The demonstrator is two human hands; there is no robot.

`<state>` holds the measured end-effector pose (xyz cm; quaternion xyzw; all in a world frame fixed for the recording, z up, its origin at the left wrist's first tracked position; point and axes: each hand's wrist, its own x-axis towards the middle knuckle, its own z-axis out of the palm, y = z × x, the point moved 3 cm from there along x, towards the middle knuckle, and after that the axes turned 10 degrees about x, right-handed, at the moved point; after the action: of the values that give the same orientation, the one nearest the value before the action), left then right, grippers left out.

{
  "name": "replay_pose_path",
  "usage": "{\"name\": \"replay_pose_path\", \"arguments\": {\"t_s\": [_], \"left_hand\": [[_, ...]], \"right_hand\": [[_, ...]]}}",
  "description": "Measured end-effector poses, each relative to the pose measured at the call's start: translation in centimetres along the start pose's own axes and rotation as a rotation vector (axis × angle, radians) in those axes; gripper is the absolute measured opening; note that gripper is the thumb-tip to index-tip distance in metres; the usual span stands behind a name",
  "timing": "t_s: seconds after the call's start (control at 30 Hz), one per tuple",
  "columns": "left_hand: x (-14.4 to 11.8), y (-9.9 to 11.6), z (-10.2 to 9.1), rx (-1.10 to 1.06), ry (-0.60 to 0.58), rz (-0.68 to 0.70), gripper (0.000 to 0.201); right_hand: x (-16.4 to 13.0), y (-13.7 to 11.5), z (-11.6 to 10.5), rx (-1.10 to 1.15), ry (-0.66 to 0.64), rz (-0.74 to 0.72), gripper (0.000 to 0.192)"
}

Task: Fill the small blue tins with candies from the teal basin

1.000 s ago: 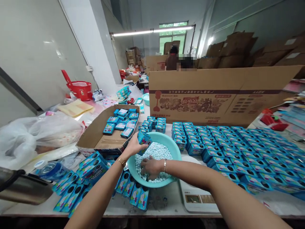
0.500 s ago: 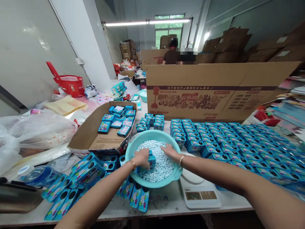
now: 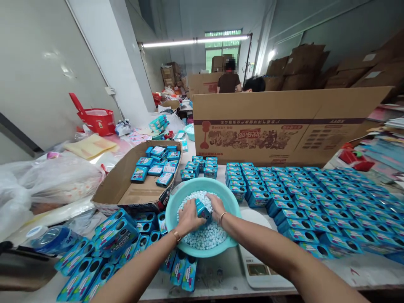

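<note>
A light teal basin [image 3: 232,198] of small pale round candies [image 3: 205,237] stands at the middle of the table. My left hand [image 3: 189,219] is closed round a small blue printed box [image 3: 202,210], held tilted low over the candies. Close to the box's right side is my right hand [image 3: 217,208], its fingers stretched out among the candies; the fingertips are partly hidden. Several more blue boxes [image 3: 120,229] with dark round openings lie left of the basin, under my left forearm.
A white scale [image 3: 252,280] sits right of the basin, partly under my right forearm. Rows of blue boxes [image 3: 299,202] fill the right side. A cardboard tray [image 3: 139,195] holds several boxes. Behind stands a large carton [image 3: 284,105]; a blue-capped-looking bottle [image 3: 57,240] lies left. Two people are beyond.
My right hand has moved left through the candies to beside the box. My left hand has raised and turned the box, which now shows more clearly.
</note>
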<state>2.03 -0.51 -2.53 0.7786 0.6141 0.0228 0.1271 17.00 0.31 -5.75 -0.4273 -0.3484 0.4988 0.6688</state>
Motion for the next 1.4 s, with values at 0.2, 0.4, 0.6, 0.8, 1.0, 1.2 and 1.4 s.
{"name": "replay_pose_path", "arguments": {"t_s": [0.2, 0.4, 0.6, 0.8, 1.0, 1.2, 1.4], "left_hand": [[-1.3, -1.2, -2.3, -0.202, 0.266, -0.021, 0.076], [-1.0, -0.8, -2.4, -0.466, 0.379, -0.075, 0.08], [-1.0, 0.2, -1.8, -0.385, 0.439, -0.024, 0.076], [-1.0, 0.6, -2.2, -0.29, 0.415, -0.063, 0.073], [-0.8, 0.6, -2.6, -0.349, 0.387, -0.067, 0.073], [-0.9, 0.6, -2.3, -0.384, 0.407, -0.027, 0.074], [-0.7, 0.3, -2.2, -0.439, 0.445, 0.004, 0.074]], "right_hand": [[3.6, -0.4, 5.5, 0.216, 0.107, 0.113, 0.031], [3.5, -2.7, 5.5, 0.264, 0.144, 0.067, 0.031], [3.2, -3.7, 5.6, 0.231, 0.14, 0.026, 0.042], [2.5, -3.6, 5.5, 0.134, 0.092, 0.026, 0.052], [2.5, -4.3, 5.8, 0.069, 0.055, -0.02, 0.049], [3.0, -4.7, 5.6, 0.145, 0.059, 0.028, 0.046], [2.9, -5.1, 5.8, 0.239, 0.048, 0.061, 0.042]]}}
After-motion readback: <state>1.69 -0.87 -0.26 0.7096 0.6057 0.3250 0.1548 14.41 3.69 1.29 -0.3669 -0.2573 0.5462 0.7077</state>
